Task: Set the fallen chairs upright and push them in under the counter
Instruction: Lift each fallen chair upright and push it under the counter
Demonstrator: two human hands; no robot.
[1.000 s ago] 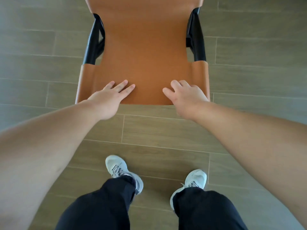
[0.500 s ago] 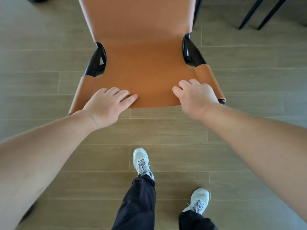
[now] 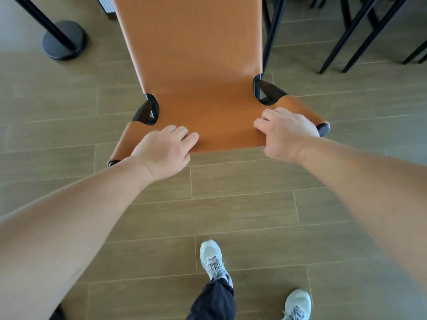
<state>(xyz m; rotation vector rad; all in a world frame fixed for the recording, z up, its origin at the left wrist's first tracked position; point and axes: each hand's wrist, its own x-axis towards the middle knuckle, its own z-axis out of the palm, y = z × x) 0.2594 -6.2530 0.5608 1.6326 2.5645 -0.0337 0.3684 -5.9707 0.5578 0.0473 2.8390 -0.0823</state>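
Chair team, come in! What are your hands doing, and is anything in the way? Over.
Left hand and right hand both grip the chair top edge. Chair upright. Round black base ahead left, black legs ahead right.

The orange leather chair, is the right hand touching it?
Touching. The head view shows the right hand with fingers curled on the orange leather chair's top edge.
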